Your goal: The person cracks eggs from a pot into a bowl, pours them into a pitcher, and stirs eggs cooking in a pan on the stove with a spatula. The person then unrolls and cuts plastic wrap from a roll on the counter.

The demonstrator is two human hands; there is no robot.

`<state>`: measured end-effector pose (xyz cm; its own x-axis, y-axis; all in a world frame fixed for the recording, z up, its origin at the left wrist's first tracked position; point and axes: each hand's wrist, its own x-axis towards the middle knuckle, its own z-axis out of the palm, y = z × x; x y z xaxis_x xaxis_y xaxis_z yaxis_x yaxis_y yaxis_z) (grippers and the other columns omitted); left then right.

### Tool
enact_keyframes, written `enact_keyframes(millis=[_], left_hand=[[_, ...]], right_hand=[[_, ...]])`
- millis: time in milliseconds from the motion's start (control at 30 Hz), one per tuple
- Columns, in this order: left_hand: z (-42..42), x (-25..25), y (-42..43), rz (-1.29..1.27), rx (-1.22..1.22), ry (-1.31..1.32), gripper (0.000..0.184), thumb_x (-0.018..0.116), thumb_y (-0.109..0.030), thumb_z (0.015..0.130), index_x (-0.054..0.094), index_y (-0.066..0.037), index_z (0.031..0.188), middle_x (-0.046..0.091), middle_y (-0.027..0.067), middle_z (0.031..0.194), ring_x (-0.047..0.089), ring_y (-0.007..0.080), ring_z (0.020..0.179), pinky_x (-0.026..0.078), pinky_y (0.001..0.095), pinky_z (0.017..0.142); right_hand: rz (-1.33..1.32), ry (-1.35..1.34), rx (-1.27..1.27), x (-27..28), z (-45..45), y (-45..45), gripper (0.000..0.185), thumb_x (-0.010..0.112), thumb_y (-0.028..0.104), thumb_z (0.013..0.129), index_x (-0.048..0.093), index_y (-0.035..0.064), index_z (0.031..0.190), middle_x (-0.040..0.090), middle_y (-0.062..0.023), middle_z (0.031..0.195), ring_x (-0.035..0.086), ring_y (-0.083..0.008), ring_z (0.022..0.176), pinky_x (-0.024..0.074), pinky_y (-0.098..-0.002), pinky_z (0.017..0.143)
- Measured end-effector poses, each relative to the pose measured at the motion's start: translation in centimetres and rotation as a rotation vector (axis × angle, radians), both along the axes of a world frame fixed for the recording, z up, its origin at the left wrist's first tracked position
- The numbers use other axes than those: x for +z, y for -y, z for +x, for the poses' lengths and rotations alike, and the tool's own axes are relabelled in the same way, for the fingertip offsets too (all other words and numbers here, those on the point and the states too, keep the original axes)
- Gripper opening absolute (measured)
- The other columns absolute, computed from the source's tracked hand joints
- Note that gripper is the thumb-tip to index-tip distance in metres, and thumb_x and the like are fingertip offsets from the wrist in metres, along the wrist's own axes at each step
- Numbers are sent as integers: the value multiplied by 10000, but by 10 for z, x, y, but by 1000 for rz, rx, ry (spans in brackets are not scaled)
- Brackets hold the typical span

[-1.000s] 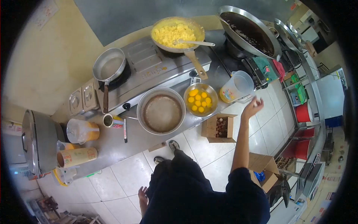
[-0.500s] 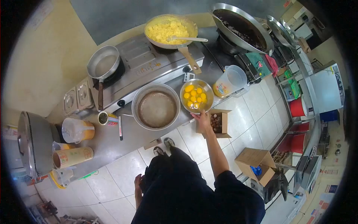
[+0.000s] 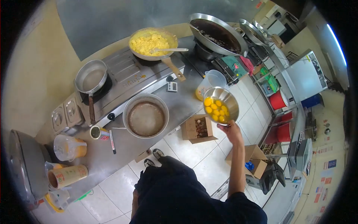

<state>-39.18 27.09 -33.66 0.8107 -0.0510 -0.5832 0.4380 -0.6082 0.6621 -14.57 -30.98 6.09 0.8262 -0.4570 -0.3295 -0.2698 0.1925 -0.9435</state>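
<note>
My right hand (image 3: pixel 233 131) grips the near rim of a steel bowl (image 3: pixel 231 100) holding several raw eggs (image 3: pixel 217 109) with whole yolks. The bowl is off the counter, tilted leftward, overlapping a clear plastic measuring jug (image 3: pixel 215 78) from my viewpoint. Whether bowl and jug touch I cannot tell. Yellow liquid shows low in the jug, at the counter's right end. Down beside my body hangs my left hand (image 3: pixel 135 194), mostly hidden, its fingers unclear. Left of the bowl, a wide metal pot (image 3: pixel 146 117) sits on the counter.
On the stove (image 3: pixel 130 74) are a pan of scrambled eggs (image 3: pixel 151 44) with a spatula (image 3: pixel 169 49) and a small saucepan (image 3: pixel 91 76). A big wok (image 3: pixel 218 33) of dark liquid stands behind. An open carton of eggs (image 3: pixel 197 130) is on the floor. A timer (image 3: pixel 172 86) lies on the counter.
My right hand has lifted the bowl of eggs from beside the pot and carried it right, tilting it near the jug. The view has shifted slightly, and my left hand shows less.
</note>
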Motion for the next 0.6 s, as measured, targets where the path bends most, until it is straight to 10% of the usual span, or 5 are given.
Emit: enact_keyframes(millis=[400, 500, 600], left_hand=[[43, -31, 0, 34, -227, 438, 147, 562, -129, 819, 631, -48, 919, 646, 117, 814, 619, 341, 743, 511, 413, 644], [48, 0, -3, -49, -123, -89, 433, 547, -451, 839, 639, -34, 912, 658, 210, 867, 623, 395, 885, 481, 470, 739], [30, -9, -7, -29, -102, 78, 427, 553, -447, 839, 627, -38, 940, 655, 218, 845, 625, 388, 904, 489, 450, 749]], right_hand=[[-53, 159, -183, 33, 64, 114, 452, 305, 196, 990, 383, -183, 1223, 572, -320, 1085, 648, -353, 935, 579, -363, 828], [-161, 220, -102, 31, 82, 126, 471, 260, 219, 1004, 330, -170, 1261, 564, -320, 1090, 651, -364, 913, 590, -373, 801], [-202, 263, -71, 31, 99, 130, 477, 234, 230, 1012, 278, -148, 1299, 553, -310, 1108, 653, -380, 896, 600, -392, 778]])
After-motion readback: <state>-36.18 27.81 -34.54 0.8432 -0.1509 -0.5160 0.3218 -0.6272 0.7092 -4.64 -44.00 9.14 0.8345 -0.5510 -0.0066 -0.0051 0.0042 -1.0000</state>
